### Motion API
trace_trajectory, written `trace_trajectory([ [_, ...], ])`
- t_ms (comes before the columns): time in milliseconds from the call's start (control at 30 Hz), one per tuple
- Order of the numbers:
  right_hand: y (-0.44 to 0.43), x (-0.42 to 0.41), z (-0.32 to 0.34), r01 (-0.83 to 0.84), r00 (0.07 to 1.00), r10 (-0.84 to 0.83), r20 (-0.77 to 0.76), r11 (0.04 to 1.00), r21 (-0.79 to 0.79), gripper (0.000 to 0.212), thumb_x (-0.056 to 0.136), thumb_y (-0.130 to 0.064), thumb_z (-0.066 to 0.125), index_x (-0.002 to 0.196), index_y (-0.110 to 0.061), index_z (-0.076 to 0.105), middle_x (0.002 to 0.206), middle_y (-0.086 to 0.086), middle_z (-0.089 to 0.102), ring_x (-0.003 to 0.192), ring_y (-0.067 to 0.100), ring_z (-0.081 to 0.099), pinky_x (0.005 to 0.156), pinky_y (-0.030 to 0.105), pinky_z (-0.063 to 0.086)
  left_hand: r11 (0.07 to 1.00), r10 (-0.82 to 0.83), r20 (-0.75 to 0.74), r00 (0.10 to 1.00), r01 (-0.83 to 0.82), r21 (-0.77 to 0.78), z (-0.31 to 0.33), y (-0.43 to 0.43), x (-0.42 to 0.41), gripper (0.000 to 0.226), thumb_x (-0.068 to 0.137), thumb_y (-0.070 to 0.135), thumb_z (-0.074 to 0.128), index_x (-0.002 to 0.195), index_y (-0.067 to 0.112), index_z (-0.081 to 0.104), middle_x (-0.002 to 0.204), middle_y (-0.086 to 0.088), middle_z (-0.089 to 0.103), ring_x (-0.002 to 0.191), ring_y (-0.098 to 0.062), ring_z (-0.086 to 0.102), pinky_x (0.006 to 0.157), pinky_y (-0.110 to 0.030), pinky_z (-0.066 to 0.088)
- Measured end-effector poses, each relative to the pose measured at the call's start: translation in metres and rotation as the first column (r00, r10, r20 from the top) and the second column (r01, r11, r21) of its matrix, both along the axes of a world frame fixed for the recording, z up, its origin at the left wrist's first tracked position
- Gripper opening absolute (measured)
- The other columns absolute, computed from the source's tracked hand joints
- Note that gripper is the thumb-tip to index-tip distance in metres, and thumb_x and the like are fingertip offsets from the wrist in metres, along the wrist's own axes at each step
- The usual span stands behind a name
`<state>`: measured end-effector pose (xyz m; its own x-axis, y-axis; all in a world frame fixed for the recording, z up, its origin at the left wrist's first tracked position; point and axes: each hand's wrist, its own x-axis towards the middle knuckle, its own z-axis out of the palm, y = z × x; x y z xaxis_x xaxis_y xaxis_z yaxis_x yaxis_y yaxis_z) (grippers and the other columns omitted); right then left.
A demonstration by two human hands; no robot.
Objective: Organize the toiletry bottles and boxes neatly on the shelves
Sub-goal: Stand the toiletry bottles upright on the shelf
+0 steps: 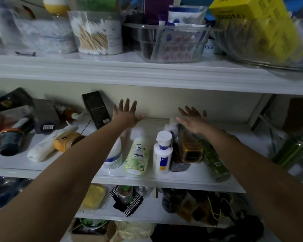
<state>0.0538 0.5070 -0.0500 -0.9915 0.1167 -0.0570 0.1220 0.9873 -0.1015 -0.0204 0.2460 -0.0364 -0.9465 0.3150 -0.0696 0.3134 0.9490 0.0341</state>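
Both my arms reach into the middle shelf point(164, 179). My left hand point(128, 116) is spread open near the back wall, holding nothing, just right of a leaning black box point(96, 109). My right hand point(192, 119) is open too, hovering above an amber bottle point(191, 149) and a dark bottle beside it. Lying in a row below are a green floral bottle point(138, 156), a white bottle with a blue band point(163, 154), a white and blue bottle point(114, 158) partly under my left arm, and a green tube point(215, 163).
At the shelf's left lie a dark grey box point(44, 116), a white tube point(47, 145), an orange-capped container point(68, 140) and dark jars. The upper shelf holds a cotton-swab tub point(98, 34), a clear bin point(171, 42) and a yellow box point(262, 23). Clutter fills the lower shelves.
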Motion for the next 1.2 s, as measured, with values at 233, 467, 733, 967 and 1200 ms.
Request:
trace_trajectory([
  [233, 0.012, 0.002, 0.008, 0.095, 0.995, -0.095, -0.009, 0.995, 0.002, 0.062, 0.092, -0.064, 0.008, 0.148, -0.040, -0.005, 0.158, -0.006, -0.010, 0.145, 0.017, -0.010, 0.114, 0.051, -0.011, 0.994, 0.077, -0.008, 0.997, -0.076, 0.074, 0.000, -0.040, -0.005, 0.080, 0.091, 0.068, 0.020, 0.151, 0.025, -0.012, 0.158, -0.007, -0.019, 0.144, -0.029, -0.018, 0.115, -0.053, -0.009],
  [467, 0.041, 0.036, 0.003, 0.178, 0.977, -0.187, -0.099, 0.980, -0.089, 0.061, 0.094, -0.060, 0.018, 0.149, -0.035, 0.007, 0.159, -0.002, 0.001, 0.146, 0.023, 0.000, 0.114, 0.055, -0.003, 0.994, -0.065, 0.020, 0.998, 0.063, 0.093, 0.011, 0.017, 0.004, 0.076, 0.092, 0.067, 0.015, 0.149, 0.028, -0.015, 0.157, -0.003, -0.022, 0.144, -0.025, -0.021, 0.115, -0.048, -0.011],
  [733, 0.088, 0.105, -0.037, 0.427, 0.898, -0.437, -0.053, 0.893, -0.140, 0.061, 0.094, -0.059, 0.018, 0.148, -0.031, 0.015, 0.157, 0.002, 0.017, 0.144, 0.025, 0.013, 0.113, 0.059, 0.004, 0.936, -0.294, -0.005, 0.956, 0.289, 0.200, 0.041, 0.112, 0.027, 0.074, 0.093, 0.066, 0.014, 0.149, 0.028, -0.016, 0.157, -0.001, -0.021, 0.145, -0.022, -0.020, 0.117, -0.045, -0.010],
  [967, 0.097, 0.162, -0.065, 0.548, 0.828, -0.561, 0.008, 0.806, -0.222, 0.064, 0.092, -0.063, 0.022, 0.148, -0.032, 0.016, 0.158, 0.001, 0.009, 0.146, 0.028, 0.004, 0.113, 0.061, 0.002, 0.851, -0.505, 0.045, 0.862, 0.487, 0.197, 0.029, 0.188, 0.070, 0.076, 0.094, 0.065, 0.021, 0.150, 0.027, -0.014, 0.157, -0.001, -0.023, 0.144, -0.023, -0.021, 0.117, -0.045, -0.011],
  [1200, 0.090, 0.189, -0.085, 0.586, 0.768, -0.636, -0.073, 0.744, -0.322, 0.056, 0.098, -0.049, 0.029, 0.147, -0.027, 0.017, 0.154, 0.001, 0.024, 0.141, 0.024, 0.026, 0.111, 0.057, 0.018, 0.822, -0.566, 0.101, 0.818, 0.551, 0.144, -0.007, 0.227, 0.083, 0.078, 0.094, 0.063, 0.022, 0.150, 0.023, -0.014, 0.157, -0.004, -0.023, 0.144, -0.026, -0.020, 0.116, -0.047, -0.011],
])
